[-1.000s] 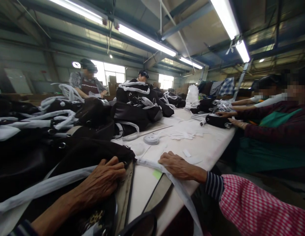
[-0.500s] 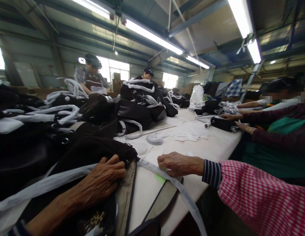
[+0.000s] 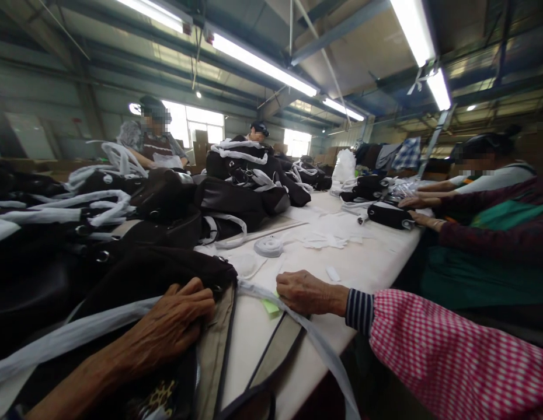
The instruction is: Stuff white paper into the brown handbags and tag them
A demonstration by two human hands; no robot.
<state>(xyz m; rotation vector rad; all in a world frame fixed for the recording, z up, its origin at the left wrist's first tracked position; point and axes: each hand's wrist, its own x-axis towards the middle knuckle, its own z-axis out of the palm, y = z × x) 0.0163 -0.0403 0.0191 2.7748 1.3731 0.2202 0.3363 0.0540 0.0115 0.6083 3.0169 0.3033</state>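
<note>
A black bag [image 3: 140, 265] with a beige lining [image 3: 214, 344] lies open in front of me. My left hand [image 3: 179, 315] is closed on the bag near its opening, fingers curled over the fabric; the fingertips are partly hidden. A strap wrapped in white paper [image 3: 326, 347] runs from the bag's corner under my right hand to the front edge. My right hand [image 3: 310, 291] is held in a pinch above the table, beside a small light-green paper pad [image 3: 271, 307]. Whatever is between its fingertips is too small to make out. Gold-coloured metal parts [image 3: 162, 394] show at the lower left.
Black bags with white-wrapped handles [image 3: 236, 198] are heaped at left and centre. A coil of white strip [image 3: 268, 245] and white paper scraps [image 3: 330, 233] lie on the white table [image 3: 372, 262]. Co-workers' hands [image 3: 423, 213] handle a black bag [image 3: 387, 216] at the right.
The view has shifted slightly, moving the scene left. My right hand has shifted a little relative to the green pad, exposing more of it. My left hand stays on the bag.
</note>
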